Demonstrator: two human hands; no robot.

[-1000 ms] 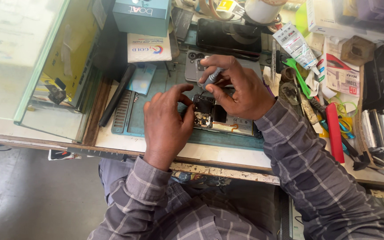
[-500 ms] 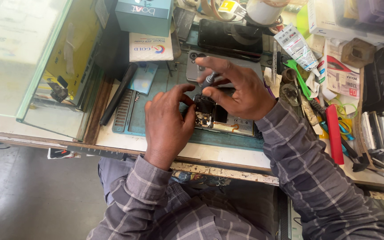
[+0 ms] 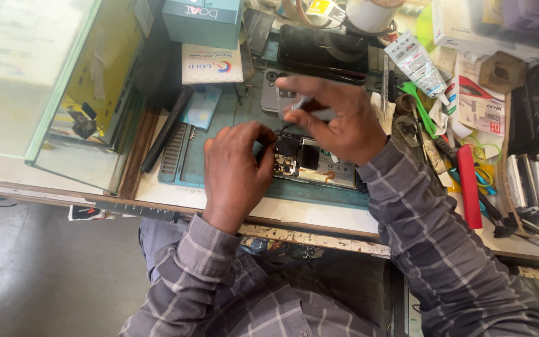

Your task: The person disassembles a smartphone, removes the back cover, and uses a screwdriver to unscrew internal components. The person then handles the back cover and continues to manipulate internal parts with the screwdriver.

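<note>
An opened phone (image 3: 313, 167) lies on a teal work mat (image 3: 219, 134), its circuit board and battery exposed. My left hand (image 3: 235, 171) rests on the mat and presses against the phone's left end, fingers curled. My right hand (image 3: 335, 118) hovers over the phone and pinches a thin grey tool (image 3: 299, 103), its tip pointing down at the board. Just behind my right hand lies a grey phone back cover (image 3: 279, 93).
A black phone (image 3: 322, 50) lies at the back. A teal box (image 3: 202, 22) and a white card (image 3: 212, 63) sit back left beside a glass case (image 3: 63, 93). Tubes, a red-handled tool (image 3: 468, 187), green tweezers and stacked phone parts crowd the right.
The view has shifted slightly. My right hand has stayed over the phone with the tool; my left hand keeps pressing the phone's left end.
</note>
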